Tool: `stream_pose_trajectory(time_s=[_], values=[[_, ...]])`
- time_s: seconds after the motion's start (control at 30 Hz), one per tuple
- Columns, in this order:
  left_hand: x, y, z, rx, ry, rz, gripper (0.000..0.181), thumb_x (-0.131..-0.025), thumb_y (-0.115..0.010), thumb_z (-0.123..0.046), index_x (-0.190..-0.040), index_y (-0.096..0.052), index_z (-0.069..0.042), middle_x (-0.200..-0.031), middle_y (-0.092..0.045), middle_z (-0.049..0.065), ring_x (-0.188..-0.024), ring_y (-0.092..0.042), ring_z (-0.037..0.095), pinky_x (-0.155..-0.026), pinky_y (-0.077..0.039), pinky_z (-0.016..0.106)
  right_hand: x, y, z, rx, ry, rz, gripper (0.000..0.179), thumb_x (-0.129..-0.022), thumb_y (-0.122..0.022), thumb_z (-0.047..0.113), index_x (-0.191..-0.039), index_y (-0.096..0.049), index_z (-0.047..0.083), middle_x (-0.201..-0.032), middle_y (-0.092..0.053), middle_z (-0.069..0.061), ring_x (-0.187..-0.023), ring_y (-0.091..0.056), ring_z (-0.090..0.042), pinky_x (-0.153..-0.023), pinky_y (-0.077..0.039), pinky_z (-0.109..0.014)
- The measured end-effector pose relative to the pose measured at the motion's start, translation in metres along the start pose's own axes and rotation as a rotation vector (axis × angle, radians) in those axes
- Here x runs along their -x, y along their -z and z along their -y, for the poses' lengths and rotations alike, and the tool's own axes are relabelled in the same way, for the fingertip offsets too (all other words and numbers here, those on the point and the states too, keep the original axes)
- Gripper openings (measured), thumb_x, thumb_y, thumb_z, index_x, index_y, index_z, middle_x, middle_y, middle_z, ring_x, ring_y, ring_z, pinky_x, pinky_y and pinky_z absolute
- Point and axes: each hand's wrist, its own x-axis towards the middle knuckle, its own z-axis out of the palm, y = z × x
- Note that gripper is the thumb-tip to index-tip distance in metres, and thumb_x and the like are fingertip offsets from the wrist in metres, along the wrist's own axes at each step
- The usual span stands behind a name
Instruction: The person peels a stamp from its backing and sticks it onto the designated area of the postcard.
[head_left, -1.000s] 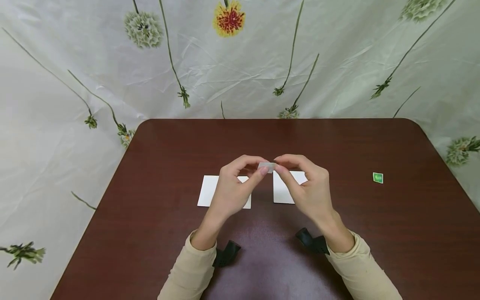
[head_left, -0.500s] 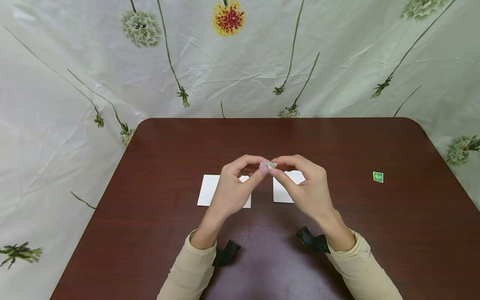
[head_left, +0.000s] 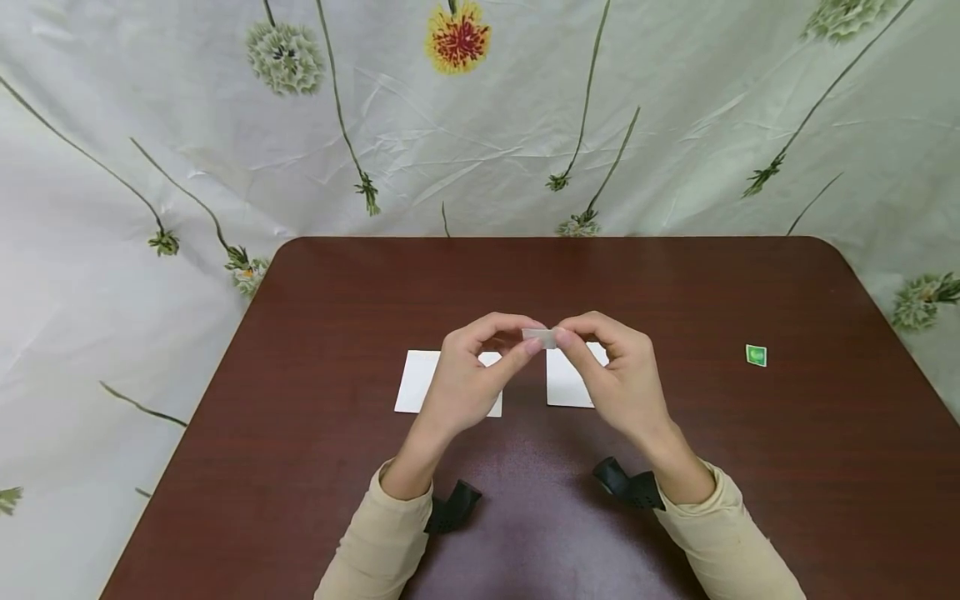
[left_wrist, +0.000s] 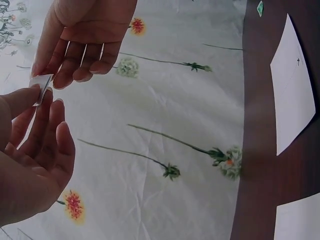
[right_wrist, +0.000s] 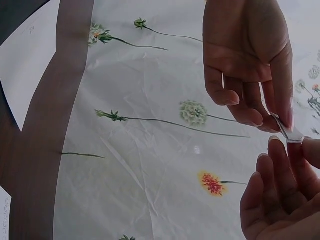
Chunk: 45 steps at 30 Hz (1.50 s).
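Note:
A small whitish paper-like piece is held in the air over the middle of the table, between both hands. My left hand pinches its left end between thumb and index finger. At the other end, the right hand pinches it the same way. The left wrist view shows the small piece between the fingertips of both hands; from the right wrist it looks thin and folded or bent. Beneath the hands lie two white sheets, the left one and the right one, both partly hidden.
A small green square with a pale border lies on the right of the dark red-brown table. Faint marks show on a sheet in the left wrist view. Flower-printed white cloth hangs behind. Black wrist straps sit under the sleeves.
Half a second ago the right fingertips came closer to the left ones over the small piece; now they have drawn slightly back to the right, and more of it shows.

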Motion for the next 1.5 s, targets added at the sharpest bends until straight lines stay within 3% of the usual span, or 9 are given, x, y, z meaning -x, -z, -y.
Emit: stream_pose_trajectory(time_s=[0.2, 0.4, 0.63, 0.8, 0.97, 1.07, 1.23, 1.37, 1.5], values=[[-0.001, 0.001, -0.001, -0.034, -0.038, 0.006, 0.013, -0.087, -0.069, -0.003, -0.099, -0.072, -0.001, -0.088, -0.067, 0.003, -0.078, -0.058, 0.016, -0.069, -0.051, 0.03, 0.0, 0.001, 0.001, 0.046, 0.016, -0.008, 0.014, -0.081, -0.067, -0.012, -0.087, -0.069, 0.001, -0.076, -0.065, -0.004, -0.072, -0.058, -0.012, -0.07, -0.047, -0.024], [-0.001, 0.0, 0.0, -0.031, -0.038, 0.016, 0.015, -0.088, -0.067, -0.003, -0.102, -0.071, -0.001, -0.087, -0.066, 0.007, -0.079, -0.059, 0.017, -0.07, -0.05, 0.03, 0.0, 0.001, 0.0, 0.05, 0.02, -0.011, 0.015, -0.08, -0.069, -0.011, -0.087, -0.068, 0.002, -0.076, -0.065, -0.003, -0.07, -0.058, -0.012, -0.068, -0.046, -0.024], [-0.002, -0.003, 0.001, -0.014, -0.034, -0.024, 0.031, -0.086, -0.067, 0.003, -0.116, -0.06, -0.001, -0.085, -0.065, 0.009, -0.076, -0.06, 0.019, -0.069, -0.05, 0.029, 0.0, -0.001, -0.001, 0.054, -0.003, -0.024, 0.015, -0.079, -0.07, -0.011, -0.087, -0.068, 0.001, -0.076, -0.065, -0.004, -0.07, -0.059, -0.012, -0.068, -0.046, -0.023], [-0.001, -0.006, 0.003, -0.112, -0.039, -0.114, 0.031, -0.082, -0.072, -0.001, -0.105, -0.052, -0.003, -0.089, -0.059, 0.007, -0.079, -0.058, 0.016, -0.07, -0.048, 0.03, 0.001, -0.001, -0.001, 0.071, 0.003, -0.052, 0.014, -0.078, -0.071, -0.012, -0.087, -0.068, 0.0, -0.077, -0.066, -0.005, -0.071, -0.062, -0.012, -0.07, -0.048, -0.023], [0.0, -0.008, 0.004, -0.199, -0.049, -0.158, 0.014, -0.082, -0.073, -0.004, -0.091, -0.063, -0.002, -0.079, -0.058, 0.003, -0.072, -0.055, 0.014, -0.066, -0.047, 0.027, 0.002, -0.003, -0.002, 0.113, 0.019, -0.074, 0.014, -0.078, -0.072, -0.011, -0.086, -0.068, 0.0, -0.077, -0.068, -0.004, -0.072, -0.066, -0.013, -0.07, -0.049, -0.022], [0.0, -0.008, 0.005, -0.199, -0.059, -0.134, 0.003, -0.084, -0.071, -0.002, -0.087, -0.07, -0.002, -0.072, -0.06, 0.001, -0.067, -0.055, 0.014, -0.064, -0.046, 0.027, 0.002, -0.003, -0.004, 0.157, 0.049, -0.085, 0.015, -0.077, -0.073, -0.01, -0.086, -0.068, 0.0, -0.079, -0.069, -0.004, -0.073, -0.068, -0.015, -0.069, -0.049, -0.021], [0.001, -0.009, 0.005, -0.183, -0.067, -0.094, 0.006, -0.086, -0.067, 0.0, -0.089, -0.072, 0.0, -0.071, -0.061, 0.001, -0.066, -0.054, 0.014, -0.064, -0.046, 0.027, 0.002, -0.004, -0.008, 0.298, 0.166, -0.108, 0.016, -0.075, -0.076, -0.007, -0.089, -0.07, 0.0, -0.085, -0.071, -0.006, -0.076, -0.068, -0.02, -0.071, -0.052, -0.025], [0.0, -0.01, 0.004, -0.178, -0.062, -0.072, 0.009, -0.085, -0.064, 0.001, -0.09, -0.072, 0.001, -0.071, -0.061, 0.001, -0.067, -0.054, 0.014, -0.064, -0.044, 0.025, 0.003, -0.004, -0.011, 0.427, 0.297, -0.105, 0.01, -0.086, -0.071, 0.007, -0.092, -0.07, -0.001, -0.089, -0.07, -0.009, -0.08, -0.065, -0.025, -0.072, -0.052, -0.032], [-0.001, -0.011, 0.003, -0.195, -0.05, -0.064, 0.008, -0.085, -0.065, -0.001, -0.089, -0.071, 0.0, -0.071, -0.059, 0.001, -0.067, -0.054, 0.014, -0.063, -0.043, 0.024, 0.001, -0.004, -0.012, 0.501, 0.382, -0.096, 0.023, -0.096, -0.059, 0.018, -0.093, -0.069, -0.002, -0.093, -0.071, -0.01, -0.082, -0.063, -0.027, -0.073, -0.051, -0.037]])
